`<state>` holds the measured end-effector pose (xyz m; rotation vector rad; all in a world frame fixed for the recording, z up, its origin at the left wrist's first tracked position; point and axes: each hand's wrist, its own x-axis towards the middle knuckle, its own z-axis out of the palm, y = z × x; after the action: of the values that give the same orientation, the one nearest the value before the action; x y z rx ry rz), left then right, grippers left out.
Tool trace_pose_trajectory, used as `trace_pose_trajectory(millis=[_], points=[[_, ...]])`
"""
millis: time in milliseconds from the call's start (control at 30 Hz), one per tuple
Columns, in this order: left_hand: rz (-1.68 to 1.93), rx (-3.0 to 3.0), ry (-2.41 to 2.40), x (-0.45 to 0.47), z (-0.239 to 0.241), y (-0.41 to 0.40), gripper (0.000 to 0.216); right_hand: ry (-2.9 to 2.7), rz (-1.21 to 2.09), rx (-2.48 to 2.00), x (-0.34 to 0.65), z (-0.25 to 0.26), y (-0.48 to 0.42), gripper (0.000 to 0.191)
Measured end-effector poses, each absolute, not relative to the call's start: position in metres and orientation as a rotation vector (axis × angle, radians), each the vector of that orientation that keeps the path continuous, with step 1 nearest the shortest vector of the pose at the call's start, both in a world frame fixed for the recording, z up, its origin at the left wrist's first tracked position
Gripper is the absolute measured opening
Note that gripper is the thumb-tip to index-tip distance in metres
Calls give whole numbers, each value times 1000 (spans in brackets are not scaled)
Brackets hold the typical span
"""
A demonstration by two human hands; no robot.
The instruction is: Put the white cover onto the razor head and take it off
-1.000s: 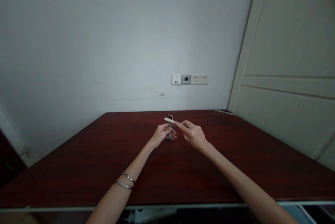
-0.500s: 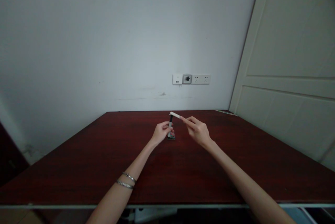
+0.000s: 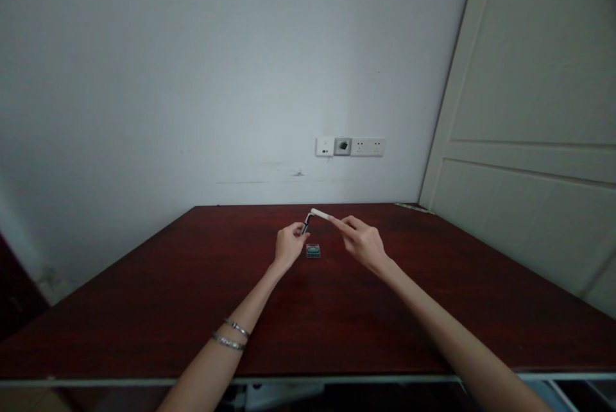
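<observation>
My left hand [image 3: 289, 244] is closed, its thumb and fingertips pinching a slim grey-and-black tool [image 3: 305, 226] whose kind is too small to make out. The tool leans up to the right, and its dark upper end meets the far tip of a short white stick [image 3: 320, 214]. Whether the two are joined or only touching, I cannot tell. My right hand [image 3: 364, 242] grips the near end of the white stick, index finger stretched along it. Below and between the hands, a small clear box [image 3: 312, 251] with greenish and pinkish contents lies on the table.
A dark red wooden table [image 3: 240, 309] with a pale front edge reaches back to a white wall. Sockets and switches [image 3: 350, 147] sit low on that wall. A pale panelled door [image 3: 524, 142] borders the right side. A flat pale strip [image 3: 414, 208] lies at the back right corner.
My left hand has shifted slightly left, and the tool in it has gone from nearly upright to slanted. The clear box now shows more fully. The right hand and white stick stay almost in place.
</observation>
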<state>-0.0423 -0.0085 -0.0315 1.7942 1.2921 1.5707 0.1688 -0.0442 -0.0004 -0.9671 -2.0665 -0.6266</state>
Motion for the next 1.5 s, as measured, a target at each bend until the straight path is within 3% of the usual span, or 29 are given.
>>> trace_pose_trajectory(millis=[467,767,1500], points=[[1562,1864,1343,-42,-33,-6,19,-2133,-737,-980,157,-9,-45,53],[1538,1915,1471,-40,-30,-9,20,-2138,-677,-1006,156,-9,-44,51],[1563,1787,1265,-37,-25,-11,17,-2008,-424,-970,153,-14,-47,48]])
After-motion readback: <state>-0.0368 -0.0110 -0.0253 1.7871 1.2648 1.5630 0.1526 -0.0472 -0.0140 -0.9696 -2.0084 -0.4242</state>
